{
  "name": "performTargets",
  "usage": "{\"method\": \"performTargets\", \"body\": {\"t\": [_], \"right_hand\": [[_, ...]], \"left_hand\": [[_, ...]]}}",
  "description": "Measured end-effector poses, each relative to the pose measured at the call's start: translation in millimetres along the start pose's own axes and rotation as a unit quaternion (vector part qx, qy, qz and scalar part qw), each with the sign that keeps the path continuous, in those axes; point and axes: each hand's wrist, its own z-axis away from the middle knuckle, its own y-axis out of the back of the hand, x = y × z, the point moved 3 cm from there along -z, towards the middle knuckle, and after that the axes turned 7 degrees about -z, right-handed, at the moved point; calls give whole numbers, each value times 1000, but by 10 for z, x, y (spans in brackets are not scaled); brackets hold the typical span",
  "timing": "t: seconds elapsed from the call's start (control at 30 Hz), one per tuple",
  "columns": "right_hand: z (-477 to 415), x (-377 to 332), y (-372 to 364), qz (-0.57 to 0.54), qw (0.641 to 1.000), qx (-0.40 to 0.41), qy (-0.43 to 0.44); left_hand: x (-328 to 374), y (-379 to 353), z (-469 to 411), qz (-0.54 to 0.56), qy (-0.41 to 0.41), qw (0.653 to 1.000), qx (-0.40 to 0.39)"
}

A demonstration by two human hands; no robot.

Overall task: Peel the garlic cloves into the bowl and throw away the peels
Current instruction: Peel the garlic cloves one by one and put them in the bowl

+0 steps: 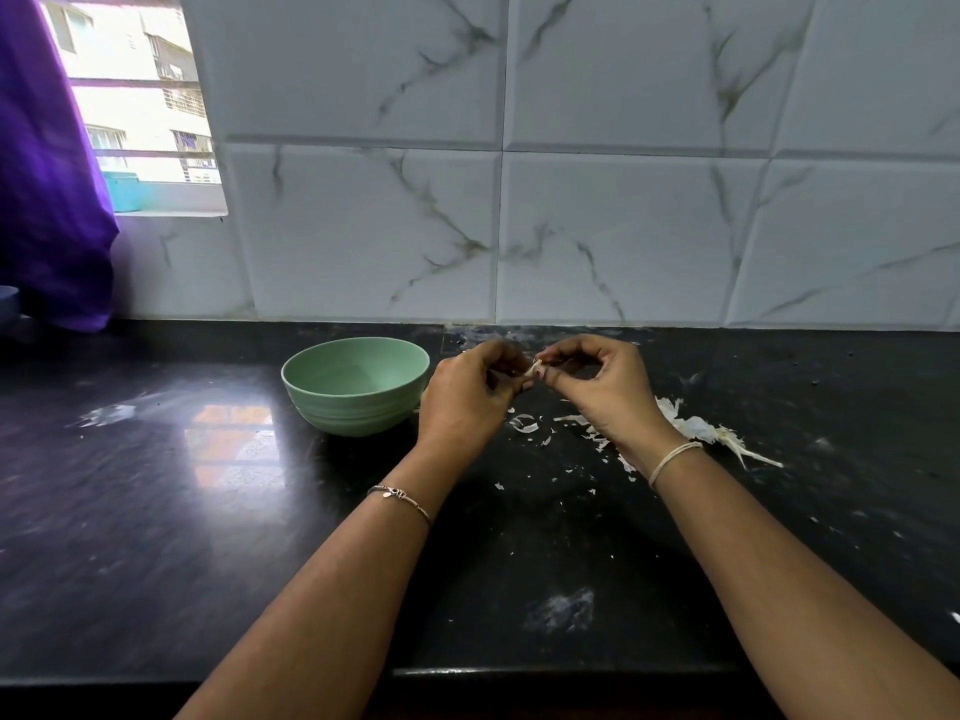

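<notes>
At frame centre, the left hand (pixel 467 392) and right hand (pixel 597 379) both pinch what appears to be a garlic clove (pixel 532 367). Loosened skin may drop into the bowl (pixel 311 402) just left, or join the peels (pixel 696 426) scattered lower right.

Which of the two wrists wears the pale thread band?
The right wrist; its band is a plain whitish thread, while the left wrist wears a thin metal bracelet with a small charm.

Pale green ribbed plastic bowl (pixel 356 385) on black polished stone surface (pixel 156 511), left of centre, near white marble-veined tiled wall (pixel 623 226) behind. Left hand (pixel 464 397) just right of bowl; right hand (pixel 605 389) beside it, fingertips meeting around small pale garlic clove (pixel 533 368). Loose white papery garlic peels (pixel 691 426) scattered below and right of hands. Purple cloth curtain (pixel 47 200) at far left.
</notes>
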Motion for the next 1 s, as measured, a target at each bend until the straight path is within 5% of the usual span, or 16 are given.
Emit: {"method": "performTargets", "body": {"t": [0.43, 0.67, 1.0], "right_hand": [[26, 1, -21, 208, 974, -16, 88], [25, 60, -95, 169, 982, -73, 42], [-27, 31, 63, 201, 979, -14, 18]], "left_hand": [[59, 20, 31, -3, 8, 1000, -24], [34, 13, 27, -16, 4, 1000, -23], [-32, -44, -18, 54, 6, 998, -7]]}}
